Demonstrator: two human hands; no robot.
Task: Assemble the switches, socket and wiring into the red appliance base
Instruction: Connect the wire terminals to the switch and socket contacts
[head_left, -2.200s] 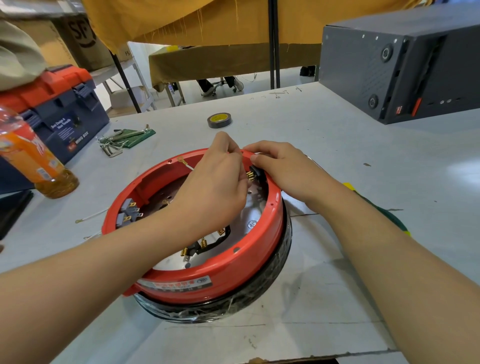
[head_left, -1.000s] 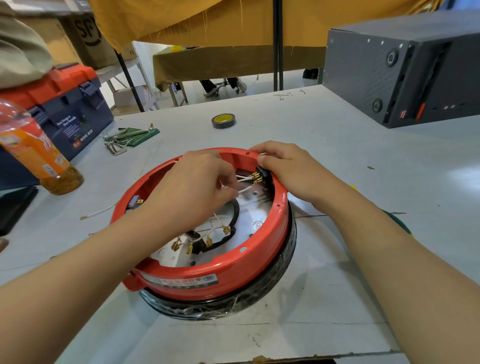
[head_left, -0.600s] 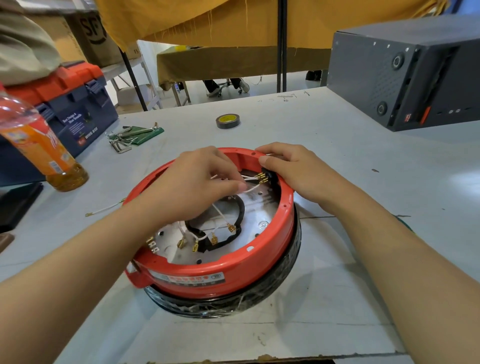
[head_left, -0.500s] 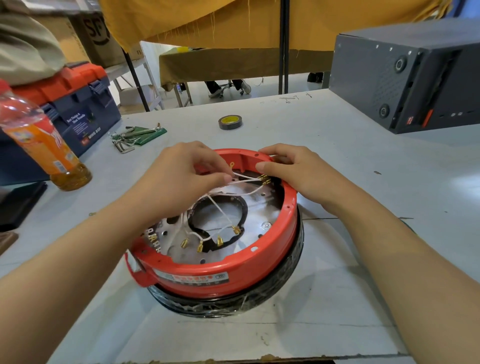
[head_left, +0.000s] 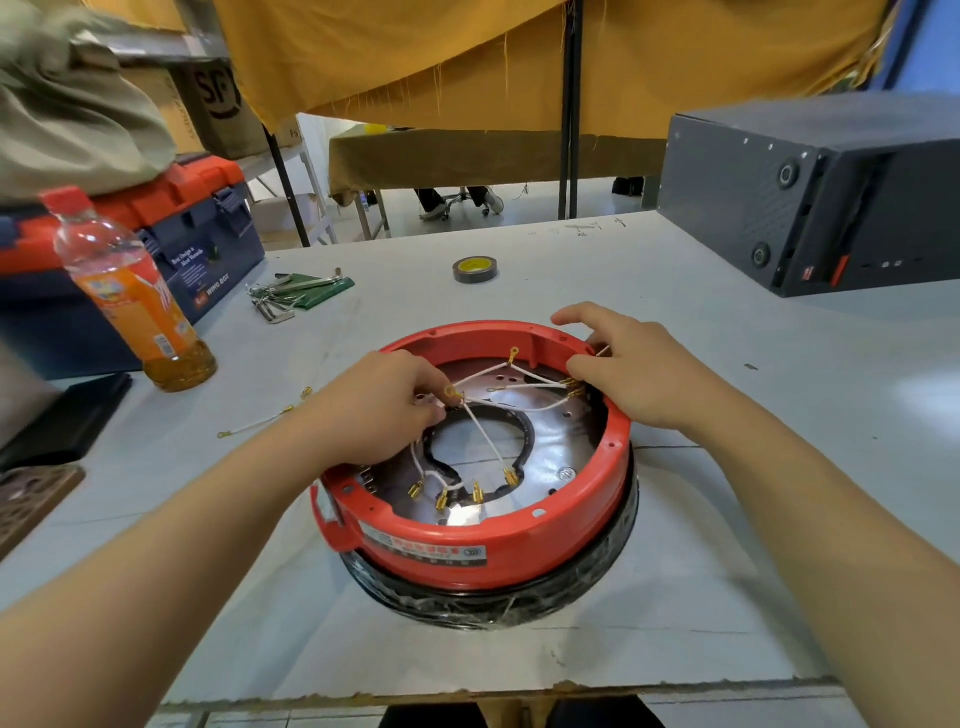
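Okay, red base (head_left: 483, 551) sits mid-table (head_left: 727, 571), open side up, on a black ring (head_left: 493, 605). My left hand (head_left: 374, 415) is inside the base at about 9 o'clock, fingers curled, pinching a gold ring terminal (head_left: 453, 392) on a white wire (head_left: 483, 436). That wire runs down to a gold terminal (head_left: 510, 475) at 6 o'clock by the black gasket (head_left: 524, 441). Three more gold terminals (head_left: 441, 499) sit along the gasket's near edge. My right hand (head_left: 639, 374) is on the rim at 2 o'clock, fingers bent over the edge beside a cluster of wired terminals (head_left: 571, 387); what it pinches, if anything, I can't tell. Another ring terminal (head_left: 514, 354) stands up at 12 o'clock, near the far wall.

Off the base: loose wire (head_left: 260, 423) on the table at 9 o'clock, orange bottle (head_left: 130, 296) at 10, hex keys (head_left: 291, 296) at 11, tape roll (head_left: 475, 269) at 12, dark box (head_left: 810, 192) at 2, toolbox (head_left: 197, 239) far left behind the bottle.
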